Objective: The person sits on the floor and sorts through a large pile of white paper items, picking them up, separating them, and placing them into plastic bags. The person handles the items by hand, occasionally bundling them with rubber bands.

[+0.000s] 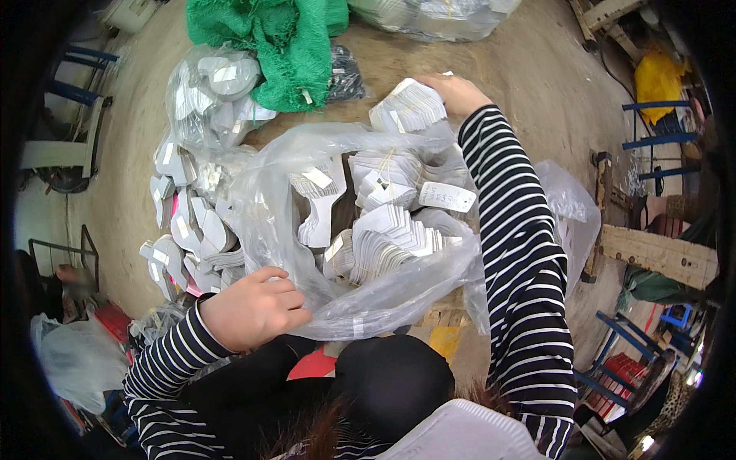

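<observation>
A large clear plastic bag (pixel 264 180) lies wide-mouthed in front of my knees. Inside it are bundles of flat grey-white cut pieces (pixel 383 172), stacked and tied with thin bands, and a white paper tag (pixel 447 196). My left hand (pixel 257 307) is closed on the near left rim of the bag, fingers curled over the plastic. My right hand (pixel 458 92) reaches past the far side of the bag and grips a stack of the same cut pieces (pixel 408 106) from its right end. The fingers of that hand are partly hidden behind the stack.
More loose bundles (pixel 184 222) lie left of the bag, beside a filled clear bag (pixel 215 92). Beyond are a green woven sack (pixel 268 38) and another filled bag (pixel 437 15). Wooden benches (pixel 655 253) and blue metal legs (pixel 659 138) stand at the right.
</observation>
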Available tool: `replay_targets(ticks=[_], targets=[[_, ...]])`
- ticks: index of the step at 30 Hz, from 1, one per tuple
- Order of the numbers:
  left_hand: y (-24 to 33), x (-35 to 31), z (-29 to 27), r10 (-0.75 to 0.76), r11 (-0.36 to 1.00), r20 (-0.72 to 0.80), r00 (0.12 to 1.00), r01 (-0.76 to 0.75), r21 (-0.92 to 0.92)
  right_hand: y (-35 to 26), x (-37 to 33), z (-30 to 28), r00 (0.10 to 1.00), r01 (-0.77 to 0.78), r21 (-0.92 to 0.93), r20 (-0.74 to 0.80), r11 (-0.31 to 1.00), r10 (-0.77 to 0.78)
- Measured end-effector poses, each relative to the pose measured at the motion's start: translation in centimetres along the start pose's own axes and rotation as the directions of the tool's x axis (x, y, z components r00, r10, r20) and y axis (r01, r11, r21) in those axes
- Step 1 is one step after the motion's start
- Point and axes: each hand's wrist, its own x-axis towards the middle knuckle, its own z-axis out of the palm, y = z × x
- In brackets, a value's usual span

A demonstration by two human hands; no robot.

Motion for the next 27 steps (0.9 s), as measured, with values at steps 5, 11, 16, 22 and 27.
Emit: replay_targets(ticks=[5, 11, 16, 22, 27], targets=[[0.2, 0.0, -0.2, 0.015, 1.0, 0.011, 1.0, -0.015, 0.006, 0.5, -0.9, 1.3, 0.966, 0.087, 0.109, -0.254, 0.99, -0.057], [0.5, -0.1, -0.3, -0.006, 1.0, 0.016, 1.0, 0.005, 0.025, 0.7, -0.7, 1.4, 0.942, 0.207, 0.134, -0.294, 0.969, -0.161], [0.3, 0.1, -0.2, 0.003, 1.0, -0.004, 1.0, -0.003, 0.003, 1.2, -0.8, 1.7, 0.952, 0.185, 0.12, -0.269, 0.975, -0.148], [0.1, 1.1, -0.4, 0.015, 1.0, 0.033, 0.999, -0.015, 0.003, 1.3, -1.3, 0.9, 0.976, 0.128, 0.179, -0.198, 0.975, -0.091], [0.0, 0.6, 0.1, 0.0, 1.0, 0.054, 0.999, 0.0, 0.003, 0.2, -0.2, -0.3, 0.965, 0.215, 0.142, -0.181, 0.966, -0.188]])
